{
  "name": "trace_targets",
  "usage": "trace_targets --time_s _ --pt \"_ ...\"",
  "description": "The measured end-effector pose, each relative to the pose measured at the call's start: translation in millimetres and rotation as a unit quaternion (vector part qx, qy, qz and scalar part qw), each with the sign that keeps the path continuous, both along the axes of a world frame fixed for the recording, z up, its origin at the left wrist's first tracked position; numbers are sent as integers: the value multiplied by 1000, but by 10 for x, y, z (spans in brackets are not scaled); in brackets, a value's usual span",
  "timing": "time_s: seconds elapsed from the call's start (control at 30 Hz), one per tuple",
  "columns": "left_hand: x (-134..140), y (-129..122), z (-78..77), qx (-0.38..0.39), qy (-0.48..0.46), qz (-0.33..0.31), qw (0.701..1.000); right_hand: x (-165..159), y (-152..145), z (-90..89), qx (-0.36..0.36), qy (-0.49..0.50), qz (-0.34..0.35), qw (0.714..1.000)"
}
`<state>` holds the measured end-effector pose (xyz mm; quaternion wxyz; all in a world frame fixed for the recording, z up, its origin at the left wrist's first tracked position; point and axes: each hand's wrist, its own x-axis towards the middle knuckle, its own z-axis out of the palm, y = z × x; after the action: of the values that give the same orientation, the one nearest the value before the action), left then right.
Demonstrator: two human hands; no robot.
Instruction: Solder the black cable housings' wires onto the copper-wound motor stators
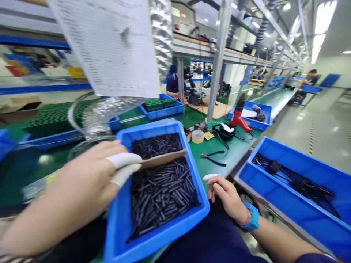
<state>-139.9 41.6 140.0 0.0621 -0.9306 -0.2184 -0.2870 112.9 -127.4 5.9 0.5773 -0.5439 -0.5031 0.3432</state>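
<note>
A blue bin (196,171) stands tilted in front of me, split by a brown cardboard divider (164,159). Short black tubes (164,193) fill its near compartment, and thinner black pieces (156,144) lie in the far one. My left hand (101,171) reaches across the bin's left side, with white covers on thumb and forefinger pinching the divider's left end. Just off the bin's right wall is my right hand (226,195), fingers loosely bent and apart, a white cover on one fingertip. I see nothing in it. A blue watch (251,215) is on that wrist.
Pliers (214,157), a tape roll (197,136) and a red heat gun (240,118) lie on the green bench. To the right, a long blue bin (296,197) holds black cables (298,182). A printed sheet (109,44) and a foil duct (161,36) hang ahead. Co-workers sit farther back.
</note>
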Motion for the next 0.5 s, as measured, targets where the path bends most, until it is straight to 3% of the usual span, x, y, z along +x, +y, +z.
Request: trace_targets --time_s 0.1,0.17,0.3,0.5 --pt "781 -283 -222 4 76 -96 992 324 -314 170 -18 9 -12 1000" --pt "1211 -454 -387 -34 96 -119 988 529 -494 180 -63 -5 -35 997" --pt "1823 -673 -731 -100 131 -137 977 868 -729 -10 -129 4 -109 986" --pt "2390 -698 -1123 -113 106 -178 972 1281 -787 -333 -150 -117 -195 962"
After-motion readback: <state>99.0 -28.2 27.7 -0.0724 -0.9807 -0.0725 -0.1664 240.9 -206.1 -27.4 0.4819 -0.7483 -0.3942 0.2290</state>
